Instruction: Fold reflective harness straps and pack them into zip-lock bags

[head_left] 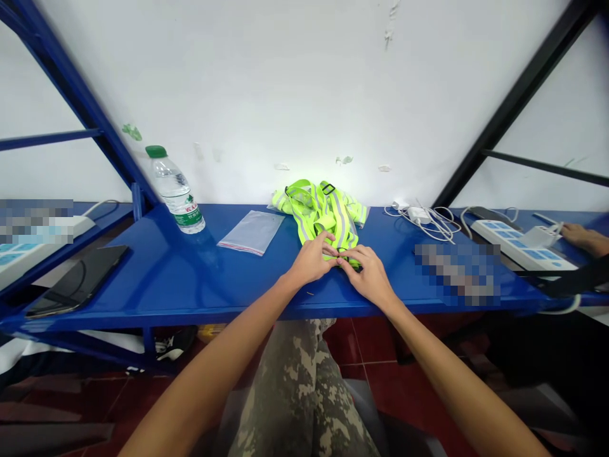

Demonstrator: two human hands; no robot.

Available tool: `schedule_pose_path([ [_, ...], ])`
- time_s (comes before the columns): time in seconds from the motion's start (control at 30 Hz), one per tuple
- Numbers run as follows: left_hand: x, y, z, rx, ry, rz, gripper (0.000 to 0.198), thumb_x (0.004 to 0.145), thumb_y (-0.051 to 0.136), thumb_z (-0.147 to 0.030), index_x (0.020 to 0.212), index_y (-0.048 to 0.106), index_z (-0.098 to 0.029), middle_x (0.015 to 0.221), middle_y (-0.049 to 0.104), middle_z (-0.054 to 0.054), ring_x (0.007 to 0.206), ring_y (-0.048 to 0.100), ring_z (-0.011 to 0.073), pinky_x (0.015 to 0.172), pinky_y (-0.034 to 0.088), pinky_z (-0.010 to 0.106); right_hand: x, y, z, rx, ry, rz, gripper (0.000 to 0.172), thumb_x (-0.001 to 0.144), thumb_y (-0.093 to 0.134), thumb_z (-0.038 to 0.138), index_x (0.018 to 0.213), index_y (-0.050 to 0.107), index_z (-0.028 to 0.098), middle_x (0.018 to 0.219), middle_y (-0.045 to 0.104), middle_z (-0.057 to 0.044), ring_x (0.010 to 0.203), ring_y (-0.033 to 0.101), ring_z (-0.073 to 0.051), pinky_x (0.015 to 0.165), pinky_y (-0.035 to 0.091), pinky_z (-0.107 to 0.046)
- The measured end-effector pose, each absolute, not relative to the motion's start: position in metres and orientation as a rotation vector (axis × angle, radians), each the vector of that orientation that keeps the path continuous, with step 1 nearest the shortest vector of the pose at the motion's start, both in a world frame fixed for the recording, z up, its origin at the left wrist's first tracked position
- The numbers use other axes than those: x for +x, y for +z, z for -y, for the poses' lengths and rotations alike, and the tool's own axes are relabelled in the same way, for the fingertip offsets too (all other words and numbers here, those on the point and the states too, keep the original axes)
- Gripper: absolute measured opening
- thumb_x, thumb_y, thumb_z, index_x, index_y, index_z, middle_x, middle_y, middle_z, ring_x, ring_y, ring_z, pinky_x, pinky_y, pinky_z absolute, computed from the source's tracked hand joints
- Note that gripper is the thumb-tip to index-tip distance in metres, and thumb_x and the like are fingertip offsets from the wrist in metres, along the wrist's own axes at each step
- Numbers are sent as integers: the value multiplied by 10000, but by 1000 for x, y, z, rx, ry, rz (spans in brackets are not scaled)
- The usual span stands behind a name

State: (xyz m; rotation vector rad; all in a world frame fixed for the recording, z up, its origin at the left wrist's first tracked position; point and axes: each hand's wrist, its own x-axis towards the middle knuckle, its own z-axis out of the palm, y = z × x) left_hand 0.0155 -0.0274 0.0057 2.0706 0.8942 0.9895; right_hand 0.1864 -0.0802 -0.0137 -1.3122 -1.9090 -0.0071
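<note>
A heap of neon yellow reflective straps (pixel 339 206) with grey stripes lies on the blue table (pixel 238 279), with a black buckle (pixel 328 188) on top. At the near edge of the heap, my left hand (pixel 314 257) pinches part of a strap between its fingers. My right hand (pixel 367 271) meets it from the other side, fingertips closed on the same spot, where a small dark piece shows. Exactly what the fingertips cover is hidden. Left of the heap lies a flat clear zip bag (pixel 252 232).
A water bottle (pixel 176 190) with a green cap stands back left, and a phone (pixel 78 279) lies front left. White cables with a charger (pixel 421 216) lie at right, near a power strip (pixel 523 244). Another person's hand (pixel 583 238) is at far right. A white wall rises behind.
</note>
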Motion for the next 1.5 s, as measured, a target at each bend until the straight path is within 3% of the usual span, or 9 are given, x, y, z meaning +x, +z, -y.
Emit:
schedule_pose_path([
  [0.2,9,3,36,2377,996,-1042,421,780,732,-300,1144,550,-194,1045,718,72,1067,647,268,967,464,424,187,-15,80,-1350,77,1876,220,925,538,305,918,733,201,851,628,-72,835,628,-221,786,520,-366],
  [0.37,-7,-1,33,2418,951,-1085,655,767,763,-320,1333,457,-202,1171,698,74,1256,527,280,1092,359,467,187,-19,78,-1330,49,1822,191,892,553,257,892,729,183,1089,654,-113,976,646,-242,919,513,-407],
  [0.6,-17,-6,31,2517,908,-1031,588,847,667,-289,1369,430,-159,1288,619,140,1256,536,273,1087,389,425,189,-22,76,-1353,0,1851,173,891,580,269,879,741,207,999,719,-88,997,639,-260,926,517,-444],
  [0.73,-25,-7,26,2487,886,-1026,581,842,663,-294,1362,430,-179,1275,630,128,1236,560,263,1077,390,424,187,-21,76,-1349,-31,1900,158,881,629,318,893,750,217,1085,713,-95,1044,629,-277,940,515,-474],
  [0.87,-31,-8,24,2440,898,-1108,592,805,706,-309,1330,443,-226,1220,672,74,1236,563,271,1111,311,487,186,-21,77,-1305,-87,1969,164,905,582,242,899,744,219,1181,699,-82,1128,605,-277,988,498,-491],
  [1.03,-31,-4,27,2390,897,-1093,571,800,704,-260,1311,453,-213,1222,669,87,1231,573,264,1071,378,434,184,-22,79,-1306,-72,2041,205,941,494,190,948,699,183,1216,688,-106,1113,638,-256,973,520,-445],
  [1.33,-31,-6,26,2407,913,-1039,503,810,654,-216,1292,511,-200,1271,627,111,1231,555,267,1086,387,454,179,-16,67,-1199,30,1984,280,903,450,122,1067,670,182,1146,686,-124,1076,658,-243,980,518,-433],
  [1.5,-30,0,32,2561,817,-1030,475,905,548,-333,1373,499,-260,1320,580,100,1261,503,268,1084,368,462,178,-17,60,-1158,190,1911,303,844,476,91,1031,692,191,1123,698,-105,1072,662,-233,975,525,-421],
])
